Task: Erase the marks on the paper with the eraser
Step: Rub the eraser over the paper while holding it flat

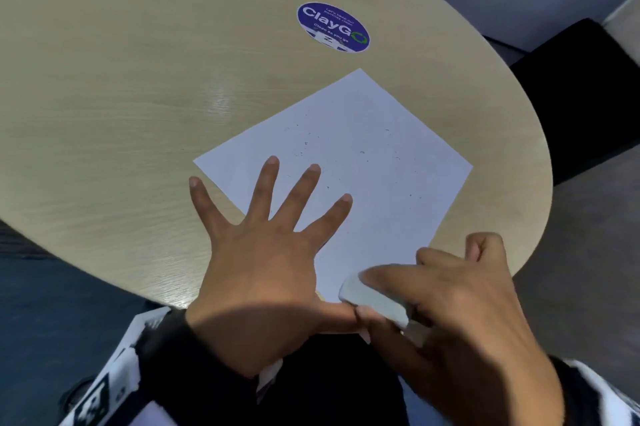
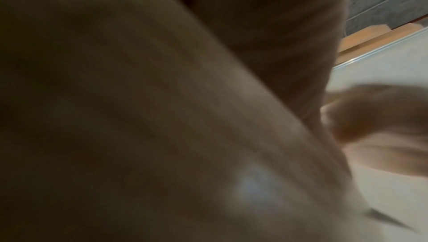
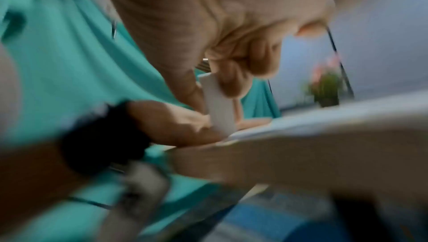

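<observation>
A white sheet of paper (image 1: 363,162) lies turned like a diamond on the table, dotted with small dark flecks. My left hand (image 1: 263,245) lies flat with fingers spread, pressing the paper's near left part; its little finger is off the sheet on the wood. My right hand (image 1: 450,314) pinches a white eraser (image 1: 374,301) between thumb and forefinger at the paper's near corner. The right wrist view shows the eraser (image 3: 219,105) standing on end, its lower tip on the paper (image 3: 324,117) beside my left thumb. The left wrist view is mostly dark palm, with blurred right-hand fingers (image 2: 375,114) over the paper.
The wooden table (image 1: 121,96) is rounded; its edge runs close by on the right and near side. A round blue sticker (image 1: 333,27) is stuck beyond the paper. A small potted plant (image 3: 326,88) stands at the far edge. A dark chair (image 1: 585,93) sits to the right.
</observation>
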Demonstrator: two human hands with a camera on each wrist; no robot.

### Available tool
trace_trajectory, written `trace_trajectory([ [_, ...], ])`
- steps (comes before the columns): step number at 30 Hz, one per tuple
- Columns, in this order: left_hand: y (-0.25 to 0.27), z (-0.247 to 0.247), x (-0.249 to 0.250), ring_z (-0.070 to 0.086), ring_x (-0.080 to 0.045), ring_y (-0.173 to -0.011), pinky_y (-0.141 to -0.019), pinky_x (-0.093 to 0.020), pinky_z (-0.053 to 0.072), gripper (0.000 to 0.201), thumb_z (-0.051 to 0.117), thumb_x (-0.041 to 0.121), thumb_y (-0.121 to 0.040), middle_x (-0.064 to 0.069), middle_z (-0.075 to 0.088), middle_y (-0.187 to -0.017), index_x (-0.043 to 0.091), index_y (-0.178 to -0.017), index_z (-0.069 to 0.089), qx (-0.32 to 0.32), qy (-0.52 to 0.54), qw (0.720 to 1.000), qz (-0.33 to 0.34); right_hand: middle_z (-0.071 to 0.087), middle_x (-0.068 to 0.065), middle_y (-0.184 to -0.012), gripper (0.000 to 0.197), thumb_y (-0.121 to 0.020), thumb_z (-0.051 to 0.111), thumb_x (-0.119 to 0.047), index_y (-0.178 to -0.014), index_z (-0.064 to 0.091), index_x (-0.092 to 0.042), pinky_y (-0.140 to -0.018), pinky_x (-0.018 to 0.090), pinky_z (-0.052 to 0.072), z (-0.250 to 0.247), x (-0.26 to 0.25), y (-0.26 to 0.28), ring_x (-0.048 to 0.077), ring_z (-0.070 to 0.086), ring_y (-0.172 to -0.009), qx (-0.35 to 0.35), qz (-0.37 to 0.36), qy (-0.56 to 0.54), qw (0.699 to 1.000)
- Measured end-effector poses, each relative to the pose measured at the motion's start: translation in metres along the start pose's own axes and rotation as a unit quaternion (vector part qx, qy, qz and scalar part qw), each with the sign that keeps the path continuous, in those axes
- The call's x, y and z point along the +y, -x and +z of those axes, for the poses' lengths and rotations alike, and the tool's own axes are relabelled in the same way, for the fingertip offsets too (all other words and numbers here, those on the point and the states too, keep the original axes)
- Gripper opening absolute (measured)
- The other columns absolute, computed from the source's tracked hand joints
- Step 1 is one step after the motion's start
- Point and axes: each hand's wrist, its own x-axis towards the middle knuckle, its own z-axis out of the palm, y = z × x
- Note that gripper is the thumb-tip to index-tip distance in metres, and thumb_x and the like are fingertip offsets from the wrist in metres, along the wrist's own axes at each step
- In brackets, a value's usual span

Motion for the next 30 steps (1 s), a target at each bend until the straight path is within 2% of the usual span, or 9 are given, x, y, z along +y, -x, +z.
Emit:
trace_trajectory([
  [4, 0.000, 0.001, 0.000, -0.045, -0.024, -0.132, -0.091, -0.080, -0.017, 0.111, 0.018, 0.102, -0.047, 0.013, -0.042, -0.148, 0.053, -0.131, -0.036, 0.005, 0.001, 1.000, 0.001, 0.048, -0.012, -0.048, 0.028, -0.081, 0.043, -0.049, -0.074, 0.066, -0.035, -0.066, 0.033, 0.016, -0.005, 0.012, -0.006, 0.007, 0.047, -0.055, 0.026, 0.036, 0.008, 0.999],
  [8, 0.000, 0.000, 0.000, -0.045, -0.024, -0.132, -0.091, -0.080, -0.017, 0.112, 0.015, 0.104, -0.044, 0.013, -0.043, -0.147, 0.054, -0.131, -0.036, 0.000, -0.002, 1.000, 0.000, 0.048, -0.014, -0.049, 0.023, -0.080, 0.047, -0.048, -0.074, 0.065, -0.035, -0.062, 0.035, 0.020, 0.000, 0.002, 0.001, 0.008, 0.047, -0.053, 0.008, -0.006, 0.004, 1.000],
  [11, 0.000, 0.000, 0.000, -0.046, -0.024, -0.132, -0.091, -0.080, -0.018, 0.111, 0.018, 0.103, -0.048, 0.012, -0.043, -0.147, 0.054, -0.131, -0.036, 0.001, 0.002, 1.000, 0.004, 0.041, -0.017, -0.046, 0.025, -0.081, 0.045, -0.048, -0.075, 0.067, -0.037, -0.065, 0.033, 0.018, -0.005, 0.013, -0.004, 0.007, 0.047, -0.054, 0.037, 0.037, 0.009, 0.999],
  [15, 0.000, -0.001, 0.000, -0.046, -0.023, -0.131, -0.091, -0.080, -0.017, 0.114, 0.010, 0.105, -0.039, 0.013, -0.044, -0.146, 0.054, -0.129, -0.038, -0.004, 0.000, 1.000, 0.003, 0.051, -0.014, -0.050, 0.028, -0.083, 0.043, -0.052, -0.074, 0.065, -0.037, -0.064, 0.035, 0.020, 0.001, 0.001, 0.005, 0.004, 0.046, -0.055, -0.013, 0.009, 0.004, 1.000],
  [18, 0.000, -0.001, -0.001, -0.047, -0.023, -0.131, -0.091, -0.080, -0.018, 0.112, 0.017, 0.104, -0.045, 0.013, -0.045, -0.146, 0.054, -0.129, -0.038, -0.008, -0.001, 1.000, 0.008, 0.044, -0.017, -0.046, 0.027, -0.082, 0.043, -0.050, -0.073, 0.067, -0.039, -0.065, 0.035, 0.020, -0.004, 0.014, 0.000, 0.000, 0.042, -0.054, 0.036, 0.040, -0.008, 0.999],
  [22, 0.000, -0.001, -0.001, -0.047, -0.023, -0.131, -0.091, -0.080, -0.017, 0.114, 0.015, 0.105, -0.040, 0.014, -0.045, -0.146, 0.055, -0.128, -0.038, -0.009, -0.002, 1.000, 0.005, 0.045, -0.014, -0.047, 0.025, -0.078, 0.049, -0.051, -0.071, 0.066, -0.035, -0.063, 0.035, 0.019, 0.001, 0.005, 0.008, 0.003, 0.040, -0.054, 0.012, 0.005, -0.002, 1.000],
  [25, 0.001, -0.001, -0.001, -0.046, -0.022, -0.131, -0.092, -0.080, -0.017, 0.113, 0.019, 0.104, -0.044, 0.014, -0.044, -0.146, 0.054, -0.129, -0.038, -0.005, 0.002, 1.000, 0.007, 0.050, -0.013, -0.048, 0.029, -0.082, 0.044, -0.051, -0.072, 0.067, -0.036, -0.064, 0.033, 0.017, -0.003, 0.016, 0.005, 0.002, 0.044, -0.054, 0.028, 0.032, 0.011, 0.999],
  [27, 0.002, -0.001, -0.001, -0.046, -0.022, -0.131, -0.092, -0.079, -0.017, 0.114, 0.020, 0.104, -0.044, 0.014, -0.044, -0.146, 0.055, -0.129, -0.037, -0.006, 0.001, 1.000, 0.008, 0.048, -0.013, -0.047, 0.026, -0.080, 0.046, -0.049, -0.071, 0.066, -0.035, -0.064, 0.033, 0.017, -0.005, 0.014, 0.006, 0.004, 0.044, -0.053, 0.023, 0.029, 0.019, 0.999],
  [30, 0.001, -0.001, -0.001, -0.046, -0.021, -0.131, -0.092, -0.079, -0.018, 0.113, 0.019, 0.105, -0.043, 0.015, -0.043, -0.147, 0.056, -0.129, -0.037, -0.006, 0.003, 1.000, 0.005, 0.039, -0.017, -0.046, 0.022, -0.080, 0.047, -0.050, -0.074, 0.066, -0.039, -0.062, 0.035, 0.019, -0.001, 0.015, 0.007, 0.001, 0.040, -0.052, 0.020, 0.007, -0.015, 1.000],
])
